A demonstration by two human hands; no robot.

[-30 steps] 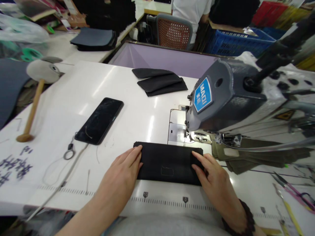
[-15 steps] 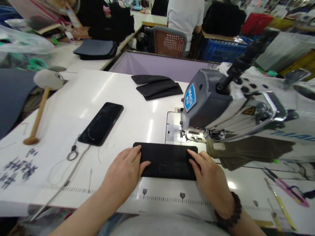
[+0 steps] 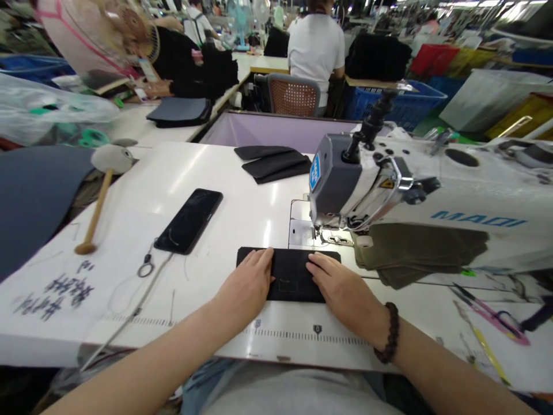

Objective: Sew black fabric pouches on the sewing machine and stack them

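Note:
A black rectangular fabric piece (image 3: 291,271) with a small outlined rectangle near its lower edge lies flat on the white table, just in front of the sewing machine (image 3: 345,178). My left hand (image 3: 249,282) rests on its left half, fingers stretched out and pressed flat. On the right half lies my right hand (image 3: 341,285), also flat, fingertips near the upper edge. Neither hand is wrapped round anything. The needle area sits just beyond the piece, to the right. Behind it, more black fabric pieces (image 3: 276,163) lie in a loose stack.
A phone (image 3: 189,221) and a mallet (image 3: 100,210) lie to the left. Olive fabric pieces (image 3: 421,248) are under the machine arm. Pink-handled scissors (image 3: 492,314) lie at the right. A person in a white shirt (image 3: 317,49) sits beyond the purple panel (image 3: 259,129).
Both my hands have slid inward from the ends of the black piece toward its middle and now lie flatter. The camera view has tilted up and shifted slightly.

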